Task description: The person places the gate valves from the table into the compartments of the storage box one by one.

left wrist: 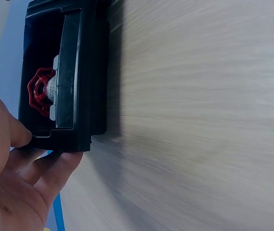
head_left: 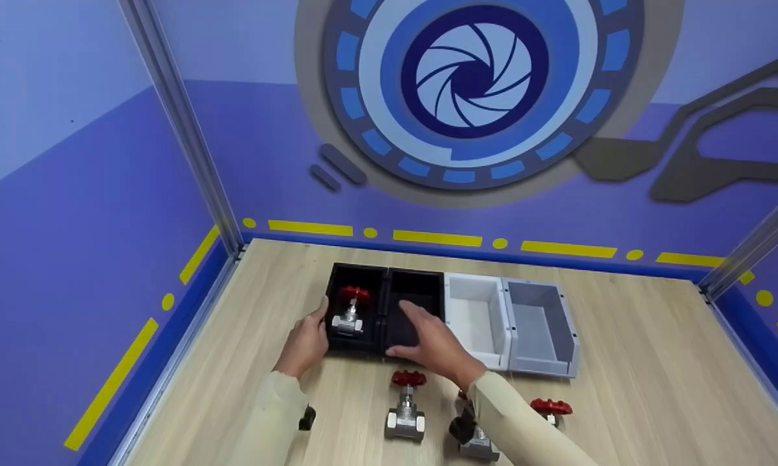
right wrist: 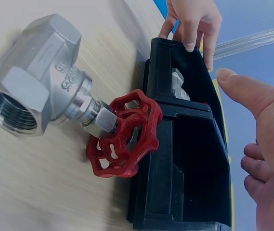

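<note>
My left hand (head_left: pixel 303 343) is at the left end of a row of bins. It grips the end wall of the left black bin (left wrist: pixel 81 72), thumb at the rim and fingers against the outside. A gate valve (head_left: pixel 349 320) with a red handwheel stands inside that bin. My right hand (head_left: pixel 437 346) is over the second black bin (head_left: pixel 416 277), thumb and index finger spread apart, the other fingers loosely bent, holding nothing. In the right wrist view another gate valve (right wrist: pixel 55 77) lies close to the camera, its red handwheel (right wrist: pixel 124 134) overlapping the bins' front.
A white bin (head_left: pixel 476 278) and a grey bin (head_left: pixel 538 369) continue the row to the right. In front of the row on the wooden table (head_left: pixel 654 388) are a gate valve (head_left: pixel 406 414) and two more, partly hidden by my right arm. Printed panels wall the table in.
</note>
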